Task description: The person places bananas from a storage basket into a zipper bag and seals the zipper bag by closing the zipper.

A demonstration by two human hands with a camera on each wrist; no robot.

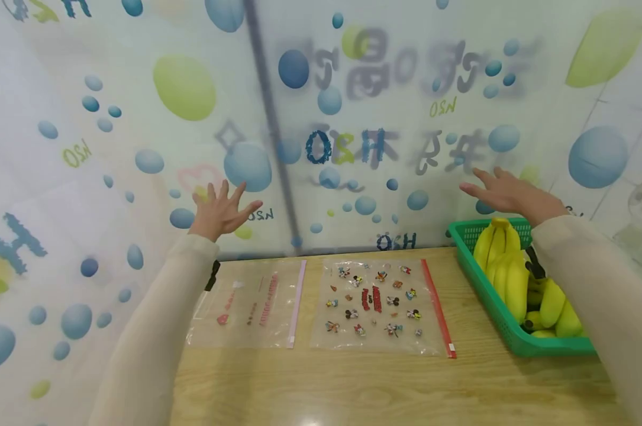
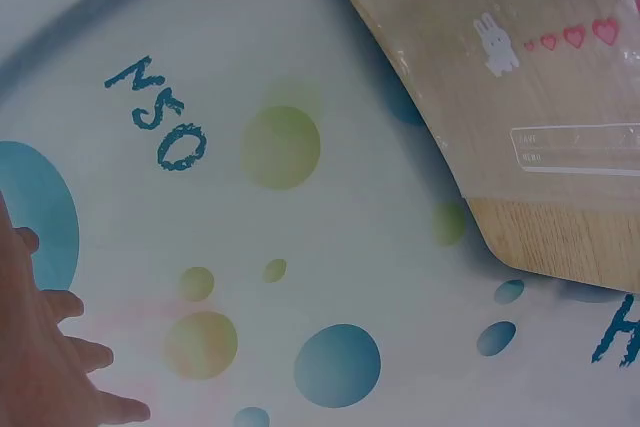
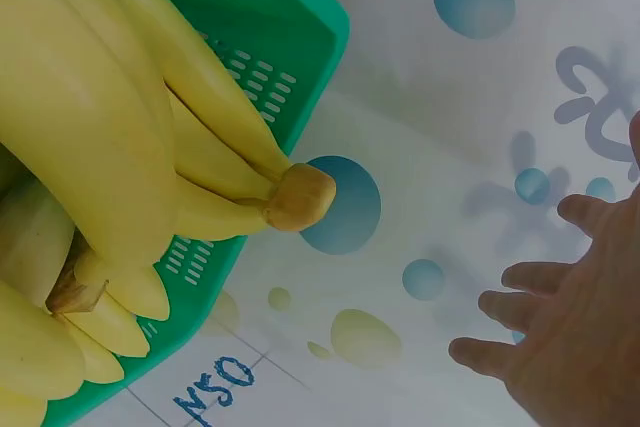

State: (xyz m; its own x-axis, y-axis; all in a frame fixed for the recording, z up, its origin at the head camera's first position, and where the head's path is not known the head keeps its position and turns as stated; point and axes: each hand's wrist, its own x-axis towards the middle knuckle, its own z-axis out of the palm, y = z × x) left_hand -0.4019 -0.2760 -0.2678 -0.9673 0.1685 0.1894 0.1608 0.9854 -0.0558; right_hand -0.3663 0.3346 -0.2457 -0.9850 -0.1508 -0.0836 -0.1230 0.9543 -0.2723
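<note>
Both hands are raised and hold nothing. My left hand point(image 1: 219, 212) is held up with spread fingers, above the far end of a clear zip bag point(image 1: 246, 307) with a pale purple slider edge. My right hand point(image 1: 515, 192) reaches out with straight fingers above the back of a green plastic basket point(image 1: 518, 346). Yellow bananas point(image 1: 512, 284) fill the basket, and in the right wrist view a banana bunch's stem point(image 3: 303, 197) leans over its rim. Between the hands lies a second clear zip bag point(image 1: 374, 307) with cartoon prints and a red slider edge.
A wooden table point(image 1: 321, 384) bears the bags and the basket. Right behind it hangs a white curtain point(image 1: 352, 207) printed with blue and green dots, which also runs along the left side. Dark lettering shows through it.
</note>
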